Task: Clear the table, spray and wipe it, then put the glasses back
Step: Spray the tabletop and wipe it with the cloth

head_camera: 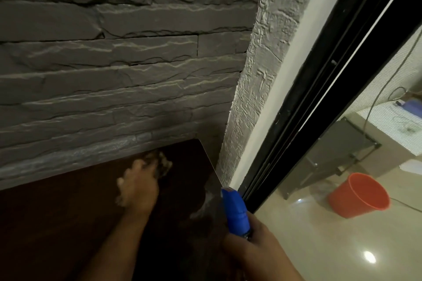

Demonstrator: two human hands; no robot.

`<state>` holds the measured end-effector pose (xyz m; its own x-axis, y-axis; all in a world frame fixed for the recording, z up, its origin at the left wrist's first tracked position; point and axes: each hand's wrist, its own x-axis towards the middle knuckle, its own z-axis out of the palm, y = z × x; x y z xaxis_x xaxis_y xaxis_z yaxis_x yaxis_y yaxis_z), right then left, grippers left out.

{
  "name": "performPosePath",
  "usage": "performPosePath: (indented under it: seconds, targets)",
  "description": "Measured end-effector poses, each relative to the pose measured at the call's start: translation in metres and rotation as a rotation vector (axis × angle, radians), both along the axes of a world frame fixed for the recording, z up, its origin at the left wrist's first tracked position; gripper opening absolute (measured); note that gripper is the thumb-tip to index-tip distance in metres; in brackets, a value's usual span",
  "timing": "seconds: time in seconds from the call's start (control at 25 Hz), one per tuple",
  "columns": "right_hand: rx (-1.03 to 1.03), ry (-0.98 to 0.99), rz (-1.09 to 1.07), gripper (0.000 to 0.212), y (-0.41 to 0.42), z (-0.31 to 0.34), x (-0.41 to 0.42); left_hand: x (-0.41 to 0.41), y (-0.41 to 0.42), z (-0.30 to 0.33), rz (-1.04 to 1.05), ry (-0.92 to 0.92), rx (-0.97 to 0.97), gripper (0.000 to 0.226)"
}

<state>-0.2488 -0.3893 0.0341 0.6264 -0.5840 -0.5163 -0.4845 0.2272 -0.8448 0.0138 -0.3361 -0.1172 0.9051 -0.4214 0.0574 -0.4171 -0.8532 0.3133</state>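
My left hand (139,186) lies on the dark brown table (59,217) near its far right corner and grips a light cloth (163,163) that shows blurred under and beyond the fingers. My right hand (255,248) holds a spray bottle by its neck beside the table's right edge; only the bottle's blue spray head (235,210) shows, pointing up and away from me. No glasses are in view.
A dark grey stone wall (114,64) runs right behind the table. A textured grey pillar (253,98) and a black door frame (315,102) stand to the right. Beyond the frame lie a glossy tiled floor (342,246) and an orange bucket (358,195).
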Motion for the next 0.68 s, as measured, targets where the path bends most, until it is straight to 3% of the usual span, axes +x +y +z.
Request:
performPosePath:
  seconds: [0.08, 0.16, 0.24, 0.32, 0.4, 0.48, 0.56, 0.68]
  targets:
    - [-0.036, 0.060, -0.017, 0.065, 0.007, -0.002, -0.006, -0.058, -0.026, -0.004, -0.267, -0.003, 0.018, 0.042]
    - [-0.051, 0.137, -0.008, 0.057, 0.015, -0.003, -0.010, -0.108, 0.014, -0.019, -0.586, -0.052, 0.000, 0.052]
    - [-0.012, 0.177, -0.028, 0.050, 0.021, -0.004, -0.016, -0.091, 0.072, -0.025, -0.553, -0.008, -0.080, 0.064]
    - [0.005, 0.142, -0.014, 0.036, 0.025, 0.003, -0.020, -0.038, 0.104, -0.015, -0.295, -0.043, 0.014, 0.061]
    - [0.012, 0.118, 0.053, 0.040, 0.024, 0.002, -0.024, 0.013, 0.102, -0.008, -0.119, -0.036, -0.035, 0.058]
    - [-0.026, 0.145, 0.065, 0.047, 0.024, -0.004, -0.028, 0.008, 0.065, 0.005, 0.022, -0.018, 0.019, 0.051]
    - [-0.028, 0.163, 0.077, 0.034, 0.027, -0.006, -0.036, -0.044, 0.043, 0.014, -0.069, 0.028, 0.074, 0.044]
    - [-0.022, 0.217, 0.108, 0.034, 0.036, -0.005, -0.055, -0.118, 0.085, -0.004, -0.351, -0.084, 0.049, 0.058]
